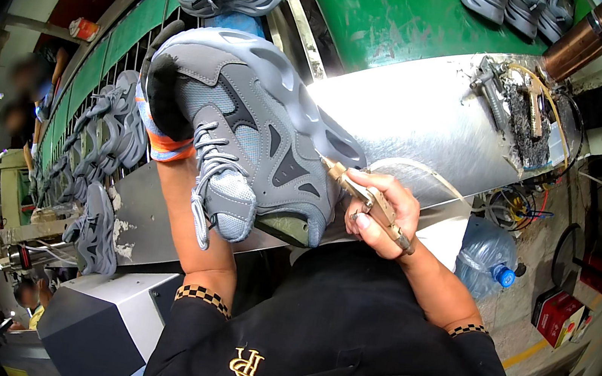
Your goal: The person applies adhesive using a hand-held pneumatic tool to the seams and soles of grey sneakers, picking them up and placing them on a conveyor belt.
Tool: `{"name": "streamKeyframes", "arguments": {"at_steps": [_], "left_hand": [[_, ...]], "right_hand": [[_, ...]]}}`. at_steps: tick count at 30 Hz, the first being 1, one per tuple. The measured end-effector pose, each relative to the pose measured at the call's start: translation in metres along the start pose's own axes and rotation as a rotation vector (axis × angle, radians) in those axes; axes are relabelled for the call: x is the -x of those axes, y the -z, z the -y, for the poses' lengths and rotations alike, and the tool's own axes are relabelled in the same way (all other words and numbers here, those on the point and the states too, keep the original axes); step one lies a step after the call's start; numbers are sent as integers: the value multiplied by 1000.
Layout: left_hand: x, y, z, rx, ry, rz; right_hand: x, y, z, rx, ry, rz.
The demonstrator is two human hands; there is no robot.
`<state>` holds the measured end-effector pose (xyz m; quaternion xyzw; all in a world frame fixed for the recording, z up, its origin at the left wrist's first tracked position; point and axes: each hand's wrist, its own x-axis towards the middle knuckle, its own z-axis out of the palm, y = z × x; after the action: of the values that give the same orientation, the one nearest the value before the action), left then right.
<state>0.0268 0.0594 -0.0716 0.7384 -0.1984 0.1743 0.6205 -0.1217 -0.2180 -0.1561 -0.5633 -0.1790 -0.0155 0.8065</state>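
A grey sneaker [248, 124] with a chunky pale-grey sole fills the space in front of me, tilted so its side faces up. My left hand [168, 98], in a black glove with an orange and blue cuff, grips its toe end; the shoe hides some fingers. Bare fingers of my right hand [389, 215] are wrapped round a small brass-coloured nozzle tool [383, 208]. Its tip points at the edge where the sole meets the upper, close to or touching it. A pale hose [428, 173] runs near the tool.
Under the shoe lies a shiny metal worktop [433, 106], with bolts [492, 91] and a dark, crusted patch at its right. Behind runs a green conveyor [384, 16] carrying sneakers [511, 6]. More sneakers [107, 132] line a rack at left. A copper-coloured flask [582, 42] and water jug [486, 258] stand right.
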Motion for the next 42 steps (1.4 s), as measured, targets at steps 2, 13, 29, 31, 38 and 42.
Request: {"name": "streamKeyframes", "arguments": {"at_steps": [2, 13, 29, 31, 38, 42], "left_hand": [[2, 1, 1, -1, 8, -5], [16, 10, 18, 17, 108, -55], [158, 80, -2, 352, 777, -471], [180, 81, -19, 320, 913, -533], [237, 33, -78, 166, 1253, -359], [230, -13, -98, 170, 1297, -264]], "right_hand": [[3, 0, 0, -1, -12, 2], [11, 4, -8, -254, -194, -47], [-19, -21, -29, -212, -200, -81], [-23, -27, -30, -157, -189, -86], [-23, -36, -39, -15, -176, -111], [-22, -35, -41, 23, -221, -112]]}}
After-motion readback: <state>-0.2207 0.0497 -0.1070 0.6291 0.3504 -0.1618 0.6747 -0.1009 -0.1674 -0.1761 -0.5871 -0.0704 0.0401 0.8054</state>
